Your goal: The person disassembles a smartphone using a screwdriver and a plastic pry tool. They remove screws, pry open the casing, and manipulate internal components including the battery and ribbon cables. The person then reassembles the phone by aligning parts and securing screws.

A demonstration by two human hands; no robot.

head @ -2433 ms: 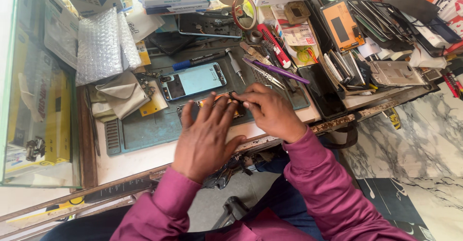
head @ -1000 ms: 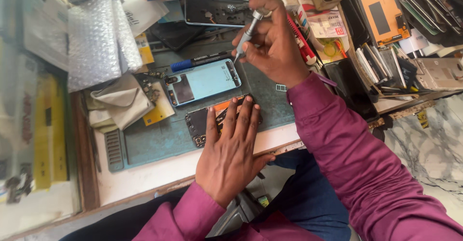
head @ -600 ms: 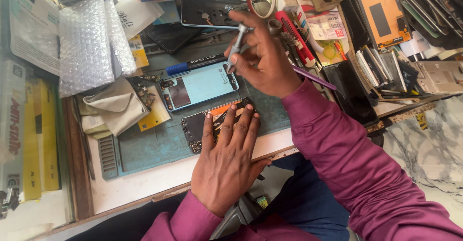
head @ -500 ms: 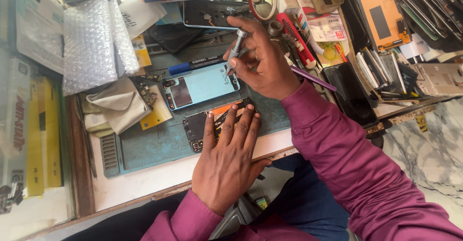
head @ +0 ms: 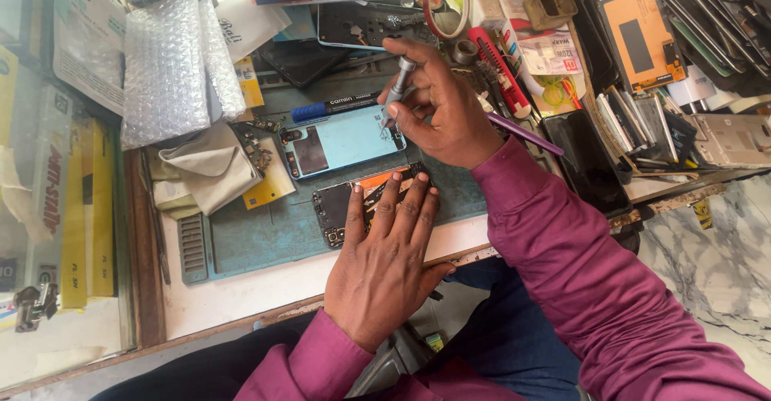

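Observation:
My left hand (head: 384, 264) lies flat with fingers spread on an opened phone body (head: 344, 206) that shows black and orange insides, on a teal work mat (head: 257, 236). My right hand (head: 442, 108) grips a slim silver screwdriver (head: 399, 84), its tip pointing down at the right end of a light blue phone back cover (head: 337, 140) lying just beyond the opened phone. A blue marker pen (head: 333, 105) rests behind the cover.
Bubble wrap (head: 173, 64) and a folded beige cloth (head: 205, 176) lie at the left. A round magnifier (head: 446, 4), red cutter (head: 499, 68), purple tool (head: 526, 134), dark phone screen (head: 590, 164) and stacked phone parts (head: 650, 116) crowd the right. Yellow boxes (head: 84, 208) stand far left.
My right hand came back from the far tools with the screwdriver and lowered it toward the blue back cover. My left hand stayed pressed on the opened phone.

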